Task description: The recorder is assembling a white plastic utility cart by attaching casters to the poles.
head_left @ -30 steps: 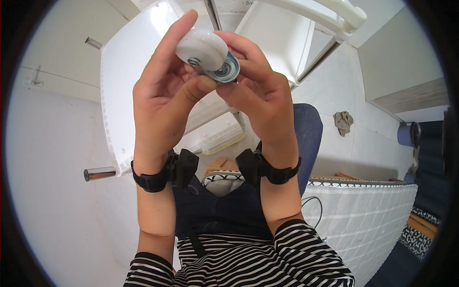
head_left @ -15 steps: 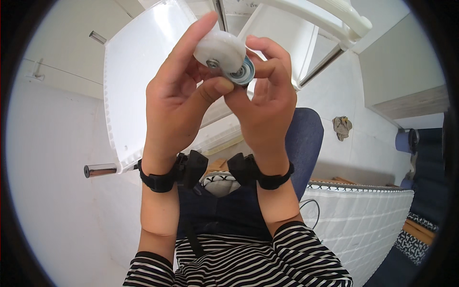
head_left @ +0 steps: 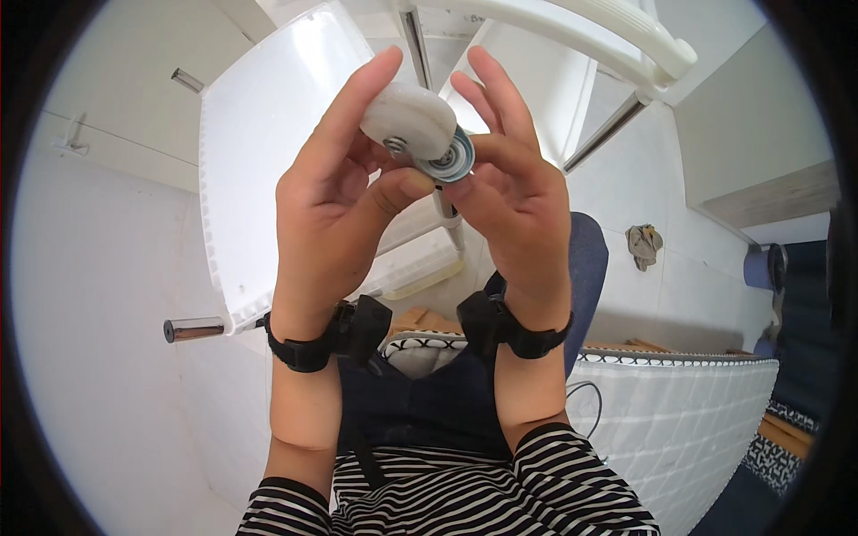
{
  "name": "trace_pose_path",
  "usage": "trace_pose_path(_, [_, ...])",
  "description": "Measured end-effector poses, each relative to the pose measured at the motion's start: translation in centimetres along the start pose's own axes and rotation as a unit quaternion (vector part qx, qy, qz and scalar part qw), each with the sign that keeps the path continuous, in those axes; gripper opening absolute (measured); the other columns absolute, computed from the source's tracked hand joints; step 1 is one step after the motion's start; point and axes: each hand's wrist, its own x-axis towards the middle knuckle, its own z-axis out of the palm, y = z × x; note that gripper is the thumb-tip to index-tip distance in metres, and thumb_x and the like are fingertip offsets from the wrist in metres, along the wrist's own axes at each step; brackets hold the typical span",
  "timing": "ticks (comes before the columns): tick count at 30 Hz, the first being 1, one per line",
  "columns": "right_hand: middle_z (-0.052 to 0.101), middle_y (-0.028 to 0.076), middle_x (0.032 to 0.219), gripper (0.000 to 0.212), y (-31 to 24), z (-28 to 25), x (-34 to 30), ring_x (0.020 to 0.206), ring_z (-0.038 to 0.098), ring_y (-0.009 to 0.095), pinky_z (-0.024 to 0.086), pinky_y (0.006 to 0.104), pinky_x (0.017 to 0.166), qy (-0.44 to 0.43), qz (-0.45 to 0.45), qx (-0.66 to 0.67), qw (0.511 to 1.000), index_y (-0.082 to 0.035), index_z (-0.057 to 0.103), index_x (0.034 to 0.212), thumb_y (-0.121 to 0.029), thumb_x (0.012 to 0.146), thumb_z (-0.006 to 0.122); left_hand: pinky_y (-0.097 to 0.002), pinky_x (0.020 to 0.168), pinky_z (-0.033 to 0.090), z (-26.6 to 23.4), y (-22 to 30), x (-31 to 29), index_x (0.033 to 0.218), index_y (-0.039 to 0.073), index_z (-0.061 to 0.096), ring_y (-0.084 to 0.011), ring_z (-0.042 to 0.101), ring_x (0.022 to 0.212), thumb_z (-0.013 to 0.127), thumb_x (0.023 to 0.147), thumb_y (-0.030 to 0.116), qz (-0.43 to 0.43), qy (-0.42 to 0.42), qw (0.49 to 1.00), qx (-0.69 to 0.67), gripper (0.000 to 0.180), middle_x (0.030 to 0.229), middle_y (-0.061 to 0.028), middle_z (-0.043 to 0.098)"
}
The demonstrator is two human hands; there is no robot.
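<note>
By the left hand, the caster wheel is held at its left side, with the thumb set below the axle and the index finger stretched upward beside the rim. By the right hand, the round metal cup of the same caster is pinched between thumb and index finger, while two other fingers are raised away from it. The caster is held tilted, in front of the body, with a gap left between the palms beneath it.

Behind the left hand, a white plastic panel is seen, its outer edge lined with small teeth; from near its lower corner a chrome tube is projected. A white tray is placed behind the right fingers, with a curved white handle above. Dark marks near the top are too small to be read. To the right, tiled floor is stretched out, and a crumpled brown cloth is laid there. Nearer the body, the floor is bordered by a white quilted pad.
</note>
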Motion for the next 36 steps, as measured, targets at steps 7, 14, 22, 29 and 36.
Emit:
trace_pose_path(7, [0.038, 0.017, 0.132, 0.026, 1.4, 1.8, -0.2, 0.122, 0.041, 0.031, 0.038, 0.0386, 0.096, 0.078, -0.078, -0.146, 0.983, -0.003, 0.058, 0.088, 0.002, 0.064, 0.067, -0.0277, 0.084, 0.048, 0.2, 0.2, -0.1, 0.137, 0.000, 0.036, -0.0141, 0.055, 0.096, 0.067, 0.078, 0.000, -0.011, 0.025, 0.999, -0.040, 0.067, 0.110, -0.0095, 0.057])
trace_pose_path(14, [0.039, 0.017, 0.134, 0.027, 0.2, 0.6, 0.1, 0.122, 0.042, 0.031, 0.037, 0.0401, 0.098, 0.052, -0.065, -0.164, 0.983, -0.002, 0.060, 0.092, -0.002, 0.066, 0.069, -0.0271, 0.085, 0.047, 0.1, 0.2, -0.2, 0.137, 0.000, 0.035, -0.0134, 0.055, 0.095, 0.067, 0.079, 0.001, -0.008, 0.013, 0.999, -0.041, 0.066, 0.110, -0.0093, 0.057])
trace_pose_path(22, [0.037, 0.014, 0.139, 0.024, 0.6, 0.4, 0.1, 0.124, 0.041, 0.027, 0.037, 0.0375, 0.100, 0.016, -0.027, -0.033, 0.999, -0.001, 0.066, 0.093, -0.001, 0.070, 0.068, -0.0269, 0.084, 0.047, 0.3, -0.1, -0.2, 0.138, 0.000, 0.033, -0.0133, 0.055, 0.095, 0.066, 0.080, 0.001, -0.004, 0.019, 0.999, -0.049, 0.067, 0.110, -0.0088, 0.057])
trace_pose_path(29, [0.051, 0.011, 0.117, 0.022, 1.8, 2.6, -0.6, 0.098, 0.053, 0.023, 0.045, 0.0307, 0.081, 0.139, -0.153, -0.259, 0.943, 0.000, 0.059, 0.082, 0.001, 0.062, 0.069, -0.0272, 0.085, 0.047, 0.2, 0.0, -0.3, 0.138, 0.001, 0.034, -0.0139, 0.055, 0.097, 0.067, 0.079, 0.000, 0.004, 0.026, 0.999, -0.025, 0.067, 0.111, -0.0089, 0.056])
trace_pose_path(36, [0.052, 0.011, 0.118, 0.024, 0.6, 0.7, 0.1, 0.104, 0.054, 0.025, 0.044, 0.0331, 0.087, 0.037, -0.073, -0.180, 0.980, 0.000, 0.061, 0.090, 0.001, 0.067, 0.068, -0.0286, 0.086, 0.047, 0.0, 0.2, -0.3, 0.138, 0.001, 0.034, -0.0156, 0.056, 0.097, 0.066, 0.080, 0.000, 0.008, 0.017, 1.000, -0.024, 0.066, 0.112, -0.0098, 0.056])
